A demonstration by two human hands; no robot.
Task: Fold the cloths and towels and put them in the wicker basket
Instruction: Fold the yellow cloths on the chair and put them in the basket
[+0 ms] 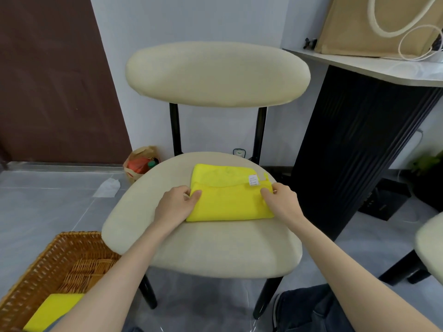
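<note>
— What is it all resting on?
— A cream padded chair [215,250] on a grey tiled floor [48,200]. There's a pale wall behind it and a dark-based desk [383,65] to the right carrying a tan bag [354,25].
— And the yellow cloth [230,204]?
— It's on the far half of the seat, folded into a flat rectangle, with a white label [253,180] near its right end. The left hand [175,207] pinches its left edge, thumb on top. The right hand [284,202] pinches the right edge the same way.
— Room around it?
— Cushion shows all along the near half. The wicker basket [48,262] stands on the floor at lower left, just beside the seat's edge, with a folded yellow towel [52,310] in it.
</note>
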